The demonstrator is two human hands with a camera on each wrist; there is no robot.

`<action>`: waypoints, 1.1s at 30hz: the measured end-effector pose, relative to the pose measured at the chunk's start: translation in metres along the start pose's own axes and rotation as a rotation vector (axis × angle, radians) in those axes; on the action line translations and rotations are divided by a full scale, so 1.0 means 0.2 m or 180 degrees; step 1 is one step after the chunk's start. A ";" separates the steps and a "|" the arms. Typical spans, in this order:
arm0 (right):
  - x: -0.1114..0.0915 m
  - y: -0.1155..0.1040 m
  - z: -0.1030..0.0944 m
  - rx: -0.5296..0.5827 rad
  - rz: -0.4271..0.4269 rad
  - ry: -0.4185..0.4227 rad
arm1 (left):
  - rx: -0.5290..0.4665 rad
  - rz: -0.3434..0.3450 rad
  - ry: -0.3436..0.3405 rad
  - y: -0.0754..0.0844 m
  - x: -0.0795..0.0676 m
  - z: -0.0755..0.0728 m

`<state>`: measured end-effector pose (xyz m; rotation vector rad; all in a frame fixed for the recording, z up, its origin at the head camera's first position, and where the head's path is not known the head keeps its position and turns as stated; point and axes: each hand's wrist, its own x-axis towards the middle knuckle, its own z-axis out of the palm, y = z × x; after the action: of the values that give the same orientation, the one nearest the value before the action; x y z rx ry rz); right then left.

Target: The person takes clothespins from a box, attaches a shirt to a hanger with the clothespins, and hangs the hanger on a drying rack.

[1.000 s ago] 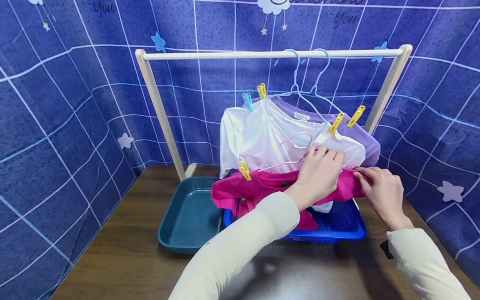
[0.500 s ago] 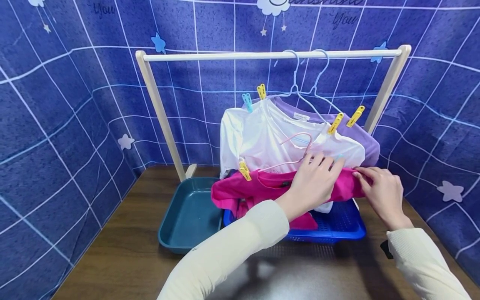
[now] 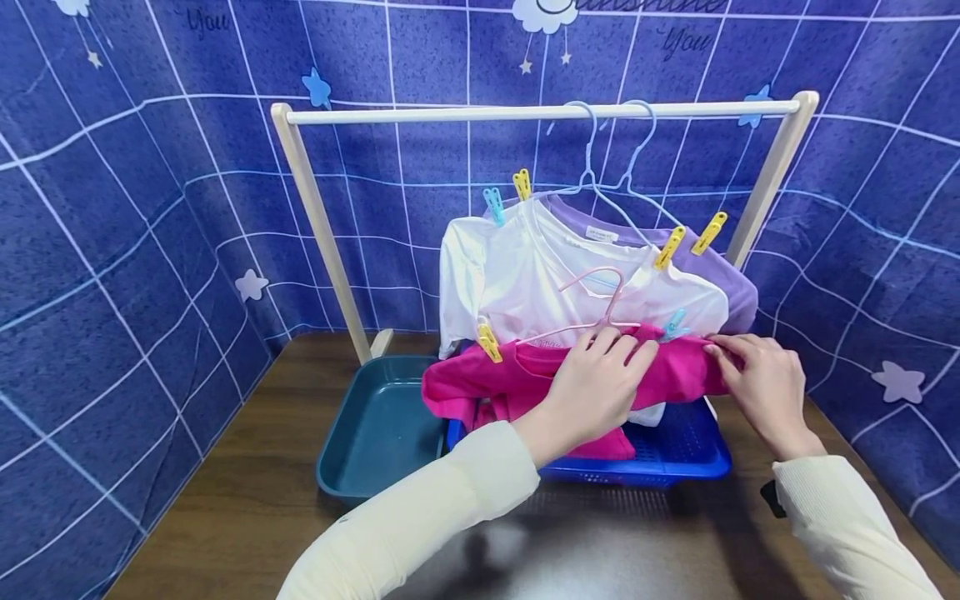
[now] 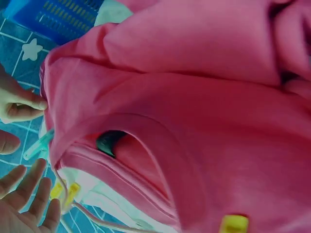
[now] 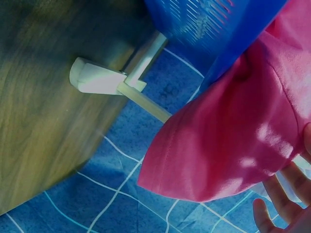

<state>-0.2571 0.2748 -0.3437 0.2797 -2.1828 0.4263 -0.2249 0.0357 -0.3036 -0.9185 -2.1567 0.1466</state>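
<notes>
A pink shirt [image 3: 480, 379] lies over a pink hanger [image 3: 617, 293], with a yellow clothespin [image 3: 490, 340] on its left shoulder and a light-blue clothespin [image 3: 675, 324] on its right. My left hand [image 3: 588, 392] is in front of the neckline; the left wrist view shows its fingers [image 4: 30, 187] loosely spread beside the light-blue clothespin [image 4: 39, 145], holding nothing. At the shirt's right sleeve, my right hand [image 3: 768, 387] pinches the cloth between thumb and forefinger. In the right wrist view the sleeve [image 5: 209, 145] hangs down, and that hand's other fingers extend behind it.
A blue basket [image 3: 675, 471] stands below the shirt, with a dark green tray [image 3: 386, 433] to its left. Behind, a white shirt [image 3: 487, 275] and a purple shirt [image 3: 738, 292] hang on blue hangers, pinned with clothespins, from a rack bar [image 3: 450, 114].
My left hand has drawn left and down, off the right shoulder, letting go of the light-blue clothespin, which now shows. The right hand keeps its pinch in the same place.
</notes>
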 end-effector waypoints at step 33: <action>0.00 0.00 0.00 -0.0005 0.0038 -0.0075 | -0.0639 -0.1192 0.0236 -0.54 -0.52 -0.08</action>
<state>-0.2569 0.2758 -0.3430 0.2722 -2.2088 0.4301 -0.2292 -0.1137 -0.3163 -0.6005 -2.2591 -0.2885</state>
